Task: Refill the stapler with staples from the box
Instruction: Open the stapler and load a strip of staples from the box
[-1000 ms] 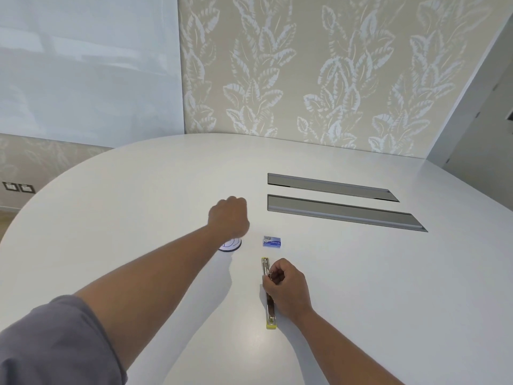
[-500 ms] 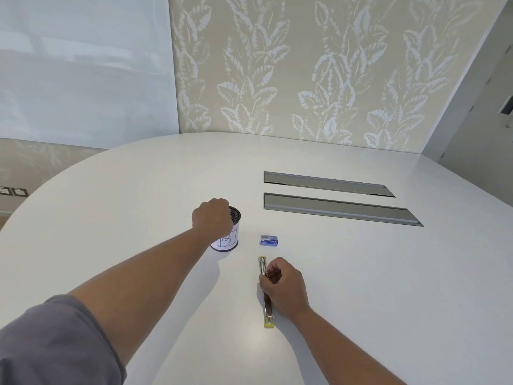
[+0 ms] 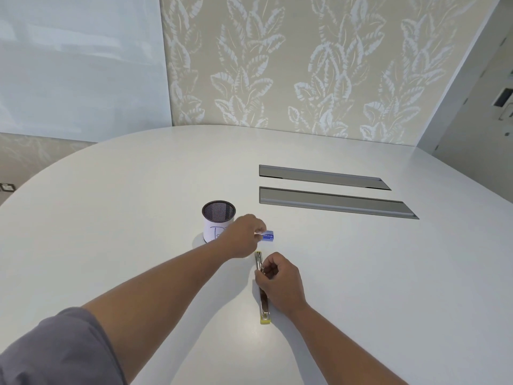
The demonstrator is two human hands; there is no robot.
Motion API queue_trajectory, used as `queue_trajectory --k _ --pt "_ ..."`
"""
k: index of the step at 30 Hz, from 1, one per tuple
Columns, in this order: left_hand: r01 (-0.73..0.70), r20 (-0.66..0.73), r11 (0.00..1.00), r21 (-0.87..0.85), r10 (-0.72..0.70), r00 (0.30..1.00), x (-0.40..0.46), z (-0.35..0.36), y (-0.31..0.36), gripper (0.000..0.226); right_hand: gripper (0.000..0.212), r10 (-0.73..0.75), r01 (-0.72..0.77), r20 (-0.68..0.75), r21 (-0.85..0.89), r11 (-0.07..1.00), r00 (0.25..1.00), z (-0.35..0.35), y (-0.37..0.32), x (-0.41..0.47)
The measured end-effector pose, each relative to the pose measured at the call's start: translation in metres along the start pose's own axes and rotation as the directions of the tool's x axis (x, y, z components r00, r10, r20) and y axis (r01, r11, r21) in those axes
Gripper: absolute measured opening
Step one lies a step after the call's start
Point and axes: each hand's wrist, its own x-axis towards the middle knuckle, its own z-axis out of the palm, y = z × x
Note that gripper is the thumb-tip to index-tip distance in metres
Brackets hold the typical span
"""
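Left hand point(image 3: 244, 238) pinching staple box point(image 3: 268, 235) (fingers closed), right hand point(image 3: 280, 284) gripping stapler point(image 3: 263, 298)

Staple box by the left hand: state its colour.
The staple box is blue with a white end; head view.

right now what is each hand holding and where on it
Left hand: blue staple box, gripped at its left end. Right hand: opened stapler, around its middle.

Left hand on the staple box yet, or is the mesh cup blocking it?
Looks like yes. The left hand is past the mesh cup, which stands to its left, and its fingertips appear to touch the blue staple box. The right hand holds the stapler nearer, clear of the path.
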Motion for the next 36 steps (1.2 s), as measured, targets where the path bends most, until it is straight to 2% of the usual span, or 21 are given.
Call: queue_trajectory --k 3,5,8,11,15,18,20,22,25,29,32,36 --pt "0.149 -0.024 0.971 -0.187 -0.156 0.987 0.002 0.013 -0.008 0.026 0.019 0.002 -0.002 0.002 0.027 1.000 1.000 -0.001 0.000 0.000" --pt "0.198 -0.032 0.949 -0.246 -0.212 0.977 0.004 0.018 -0.011 0.032 0.020 0.008 -0.008 0.006 0.049 0.999 1.000 -0.001 -0.001 0.000" --pt "0.236 -0.019 0.931 -0.280 -0.251 0.968 0.008 0.027 -0.013 0.036 0.023 0.023 -0.024 0.013 0.109 0.994 1.000 -0.002 -0.005 0.000" --pt "0.252 -0.036 0.917 -0.309 -0.276 0.961 0.014 0.034 -0.013 0.037 0.030 0.067 -0.072 0.030 0.252 0.965 0.997 -0.006 -0.007 0.001" --pt "0.234 -0.046 0.938 -0.256 -0.253 0.966 0.023 0.043 -0.016 0.026 0.028 0.172 -0.179 0.050 0.348 0.920 0.984 -0.012 -0.005 0.016" --pt "0.243 -0.047 0.941 -0.235 -0.260 0.964 0.031 0.049 -0.020 0.018 0.012 0.205 -0.200 0.002 0.235 0.951 0.979 -0.019 0.002 0.038" --pt "0.274 -0.036 0.927 -0.254 -0.293 0.956 0.037 0.051 -0.021 0.036 0.006 0.196 -0.192 -0.025 0.100 0.976 0.980 -0.024 0.007 0.054" --pt "0.301 -0.024 0.921 -0.245 -0.317 0.948 0.042 0.052 -0.024 0.047 0.012 0.201 -0.201 -0.005 -0.023 0.979 0.980 -0.026 0.009 0.069" --pt "0.313 -0.010 0.925 -0.214 -0.323 0.946 0.051 0.053 -0.026 0.051 0.019 0.213 -0.204 0.043 -0.148 0.968 0.976 -0.027 0.011 0.088" --pt "0.270 0.005 0.940 -0.209 -0.275 0.961 0.060 0.049 -0.024 0.045 0.030 0.205 -0.182 0.090 -0.218 0.959 0.975 -0.028 0.015 0.107" --pt "0.249 0.013 0.955 -0.161 -0.250 0.968 0.066 0.047 -0.024 0.032 0.039 0.223 -0.193 0.119 -0.223 0.956 0.968 -0.029 0.019 0.120" --pt "0.209 0.031 0.968 -0.137 -0.207 0.978 0.072 0.045 -0.026 0.028 0.044 0.216 -0.176 0.173 -0.222 0.959 0.961 -0.029 0.026 0.132"
